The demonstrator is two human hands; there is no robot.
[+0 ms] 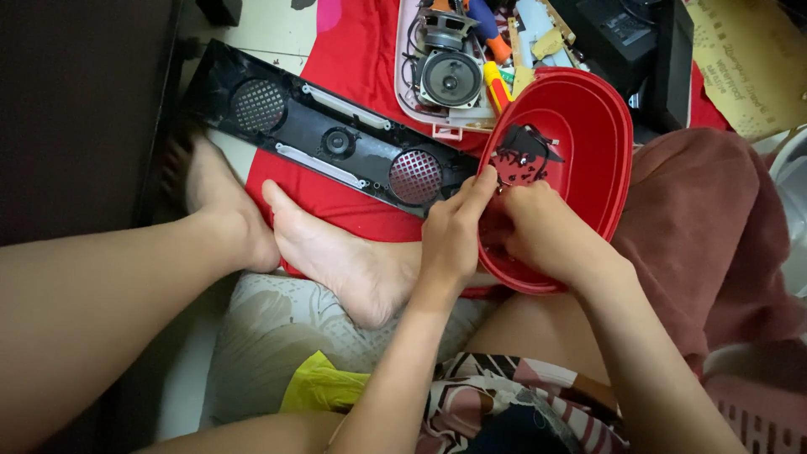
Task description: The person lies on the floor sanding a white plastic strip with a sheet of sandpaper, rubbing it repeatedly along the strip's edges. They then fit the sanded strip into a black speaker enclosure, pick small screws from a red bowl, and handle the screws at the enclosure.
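Black speaker panel — loose speaker

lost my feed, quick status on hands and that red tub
Left hand on rim of red tub, fingers closed on it. Right hand inside, at small dark screws. Tub tilted on lap. Black speaker panel beside, clear of the hands.

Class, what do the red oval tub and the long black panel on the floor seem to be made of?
Red tub: likely moulded plastic, smooth and slightly glossy, with a rolled rim. Black panel: probably hard plastic, shiny with reflections; its round grilles look like perforated mesh, perhaps metal.
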